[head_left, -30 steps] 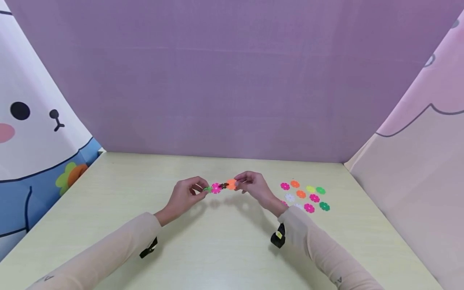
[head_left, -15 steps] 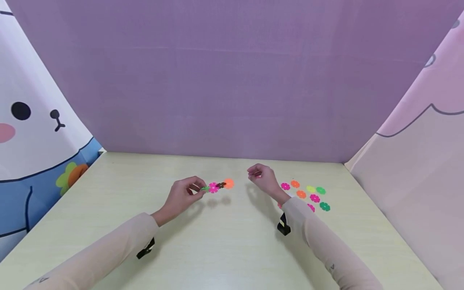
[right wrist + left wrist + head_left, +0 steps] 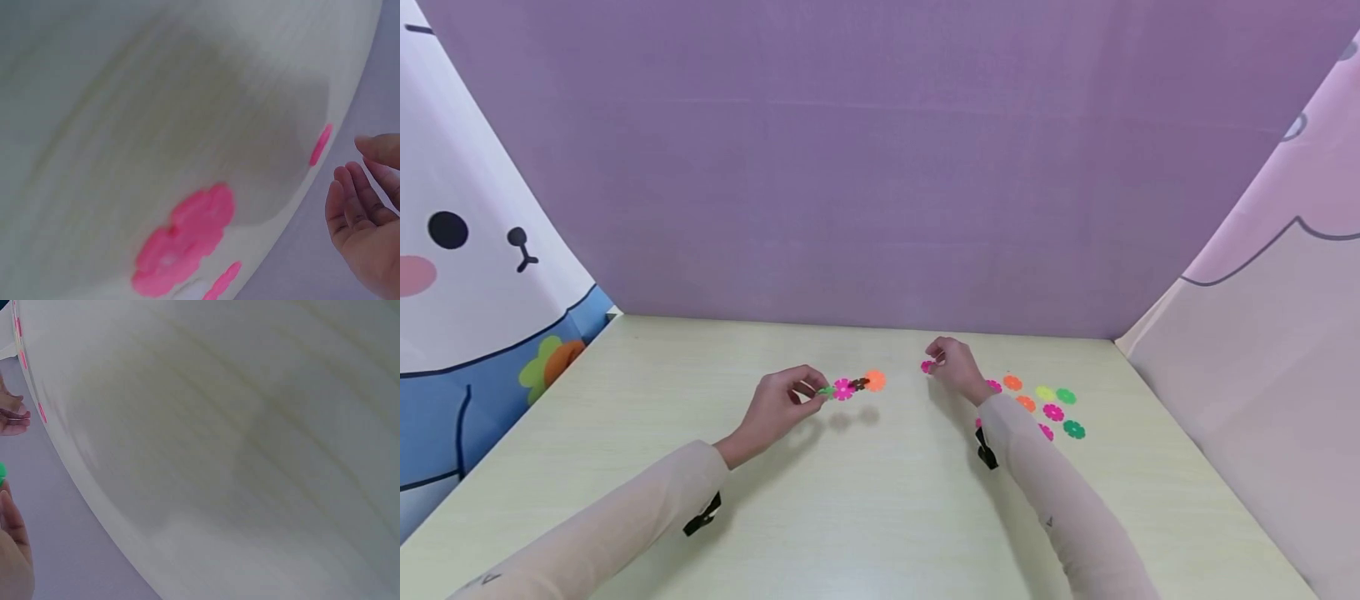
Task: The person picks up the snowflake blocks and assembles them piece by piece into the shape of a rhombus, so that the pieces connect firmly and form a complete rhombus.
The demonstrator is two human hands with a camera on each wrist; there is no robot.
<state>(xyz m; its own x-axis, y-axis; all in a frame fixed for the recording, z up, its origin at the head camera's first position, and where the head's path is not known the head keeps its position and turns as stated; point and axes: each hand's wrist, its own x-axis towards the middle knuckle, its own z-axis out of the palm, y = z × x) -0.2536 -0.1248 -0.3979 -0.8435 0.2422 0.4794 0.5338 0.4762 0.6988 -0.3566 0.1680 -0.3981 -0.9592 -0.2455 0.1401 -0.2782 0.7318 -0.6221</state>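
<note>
My left hand [image 3: 781,410] pinches the green end disc [image 3: 826,392] of a short chain of interlocking flower discs, held above the table. From there the chain runs right through a pink disc [image 3: 843,389] and a dark brown disc [image 3: 859,384] to an orange disc [image 3: 875,381]. To the right, my right hand [image 3: 957,368] hovers apart from the chain, beside a single pink flower disc [image 3: 927,367]. The right wrist view shows that loose disc [image 3: 320,145] lying on the table, with the thumb and fingers [image 3: 353,200] spread apart and nothing between them.
Several loose flower discs lie on the pale table [image 3: 865,517] at the right, including green [image 3: 1074,429], yellow [image 3: 1045,392], orange [image 3: 1012,382] and pink [image 3: 1053,412] ones. The right forearm covers part of them. A purple cloth wall [image 3: 880,183] rises behind.
My right hand has let go of the orange disc and moved right, uncovering a pink disc beside its fingertips. The left hand still holds the chain, shifted slightly left.
</note>
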